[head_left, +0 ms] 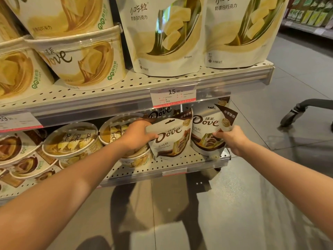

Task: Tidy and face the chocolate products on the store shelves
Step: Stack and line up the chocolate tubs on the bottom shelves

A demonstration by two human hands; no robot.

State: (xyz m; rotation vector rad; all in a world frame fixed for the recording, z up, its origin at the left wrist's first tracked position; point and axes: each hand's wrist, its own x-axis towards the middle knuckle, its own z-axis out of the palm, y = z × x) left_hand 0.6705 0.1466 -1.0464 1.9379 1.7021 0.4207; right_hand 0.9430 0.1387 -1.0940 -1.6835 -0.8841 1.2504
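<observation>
Two white-and-brown Dove chocolate pouches stand at the right end of the lower shelf. My left hand grips the left pouch by its upper left edge, thumb across the front. My right hand pinches the right pouch at its right side. More pouches stand behind them, mostly hidden under the upper shelf's price rail. Round Dove tubs fill the lower shelf to the left of my left hand.
The upper shelf carries large cream Dove tubs on the left and tall cream pouches on the right. A price tag hangs on its rail. A cart wheel stands on the grey floor at right.
</observation>
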